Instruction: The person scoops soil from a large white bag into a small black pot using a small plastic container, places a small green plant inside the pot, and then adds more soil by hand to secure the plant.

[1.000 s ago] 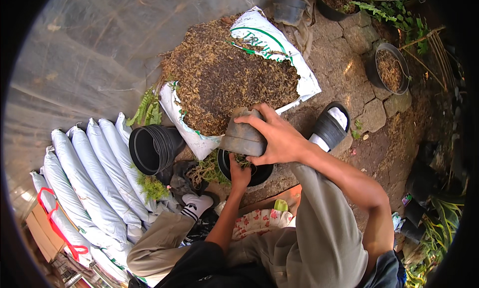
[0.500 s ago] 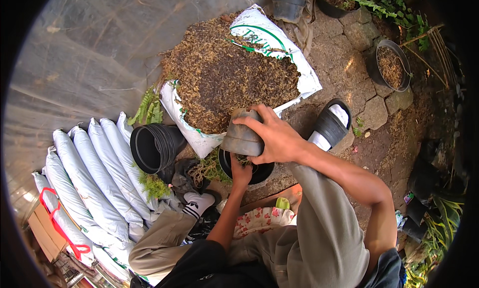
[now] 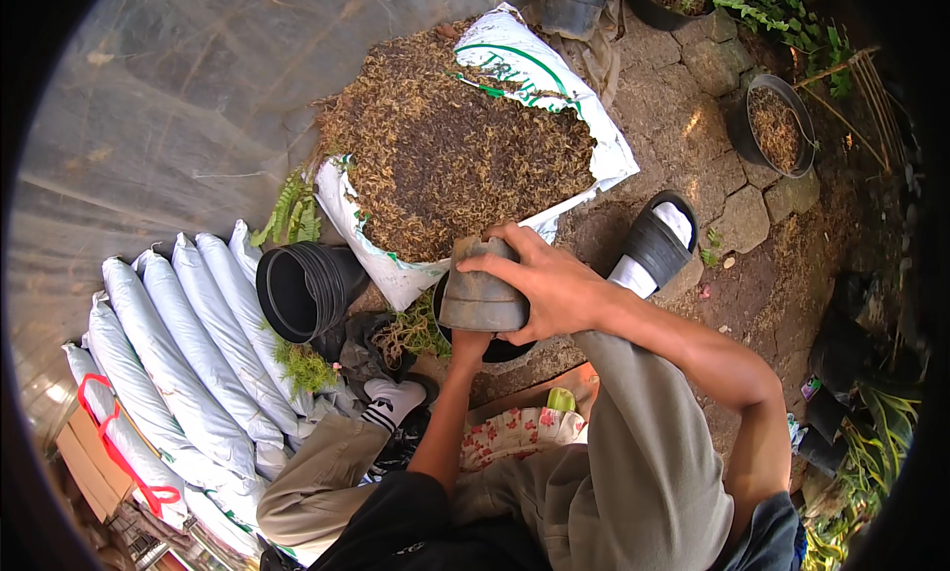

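Note:
An upturned, dirt-smeared plant pot [image 3: 482,302] is tilted in the grip of my right hand [image 3: 559,286], whose fingers spread around its side and base. My left hand [image 3: 469,345] reaches up under the pot's mouth, its fingers hidden by the pot. Below both hands stands a larger black pot [image 3: 511,352], mostly covered from sight. Just beyond lies a slit white bag [image 3: 612,150] heaped with brown husky growing mix [image 3: 445,145]. Green moss-like plants [image 3: 424,332] lie on the ground left of my left hand.
Nested black pots [image 3: 287,292] lie on their side at the left, beside stacked white sacks [image 3: 188,363]. A fern frond [image 3: 293,211] sits behind them. My sandalled right foot [image 3: 657,242] rests on the stone paving. Farther right stands a pot of dry mix [image 3: 775,126].
The upturned pot and my right hand have come down slightly toward me. My left hand has gone farther under the pot, so less of it shows.

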Demonstrator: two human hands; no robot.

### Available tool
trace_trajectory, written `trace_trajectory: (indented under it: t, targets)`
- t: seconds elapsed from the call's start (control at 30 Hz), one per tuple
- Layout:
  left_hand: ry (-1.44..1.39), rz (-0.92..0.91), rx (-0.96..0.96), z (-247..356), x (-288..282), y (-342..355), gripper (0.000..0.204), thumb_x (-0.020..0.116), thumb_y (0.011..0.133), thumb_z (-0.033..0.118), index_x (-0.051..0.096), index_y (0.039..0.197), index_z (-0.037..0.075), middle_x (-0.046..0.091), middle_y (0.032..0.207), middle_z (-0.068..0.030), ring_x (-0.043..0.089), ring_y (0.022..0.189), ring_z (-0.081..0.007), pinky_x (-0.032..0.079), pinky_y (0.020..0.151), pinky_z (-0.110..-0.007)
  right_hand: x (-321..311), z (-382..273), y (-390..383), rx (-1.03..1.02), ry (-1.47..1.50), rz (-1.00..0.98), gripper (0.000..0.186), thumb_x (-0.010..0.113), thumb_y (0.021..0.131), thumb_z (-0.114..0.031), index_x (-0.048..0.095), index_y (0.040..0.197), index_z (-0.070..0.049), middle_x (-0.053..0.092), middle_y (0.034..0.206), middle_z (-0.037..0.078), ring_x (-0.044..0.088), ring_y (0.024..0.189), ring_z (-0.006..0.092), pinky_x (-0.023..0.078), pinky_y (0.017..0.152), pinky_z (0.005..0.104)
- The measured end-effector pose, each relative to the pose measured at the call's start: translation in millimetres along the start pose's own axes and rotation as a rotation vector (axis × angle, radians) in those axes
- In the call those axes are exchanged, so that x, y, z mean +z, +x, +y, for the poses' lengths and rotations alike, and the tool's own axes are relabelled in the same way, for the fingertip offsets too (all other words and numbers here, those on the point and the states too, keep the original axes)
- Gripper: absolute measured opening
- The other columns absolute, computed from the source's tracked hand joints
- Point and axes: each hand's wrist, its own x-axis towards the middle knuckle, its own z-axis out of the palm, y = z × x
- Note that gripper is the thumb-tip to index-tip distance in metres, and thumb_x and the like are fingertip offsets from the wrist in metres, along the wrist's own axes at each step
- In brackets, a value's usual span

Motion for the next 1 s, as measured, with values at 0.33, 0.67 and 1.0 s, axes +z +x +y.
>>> trace_trajectory:
  t: [0.33,0.67,1.0]
  targets:
    - [-0.165,-0.134,-0.104,-11.2,-19.1,4.6,0.053,0.067,0.091,0.011,0.046,0.139,0.004,0.058,0.129,-0.0089,0.056,0.117,-0.0199,0.047,0.097,-0.035,7.7,-7.8,-4.0,-0.192,-0.022,-0.178,0.095,0.088,0.056,-0.019,0.045,0.139,-0.027,0.036,0.138,0.015,0.040,0.128,0.0384,0.052,0.096,0.0467]
    - [-0.200,-0.192,-0.115,-8.4,-37.5,0.0,0.051,0.066,0.092,0.011,0.046,0.138,0.004,0.059,0.127,-0.0088,0.058,0.114,-0.0194,0.049,0.094,-0.035,5.1,-11.4,-4.1,-0.352,-0.175,-0.262,0.082,0.085,0.058,-0.015,0.052,0.132,-0.022,0.038,0.137,0.017,0.043,0.124,0.0367,0.057,0.086,0.0422]
    - [-0.208,-0.241,-0.074,-6.3,-26.0,13.4,0.050,0.065,0.092,0.011,0.046,0.138,0.004,0.061,0.124,-0.0087,0.060,0.110,-0.0190,0.050,0.091,-0.035,1.0,-8.7,-7.8,-0.254,-0.117,-0.223,0.086,0.085,0.059,-0.016,0.048,0.136,-0.024,0.037,0.138,0.017,0.043,0.126,0.0378,0.054,0.094,0.0446]
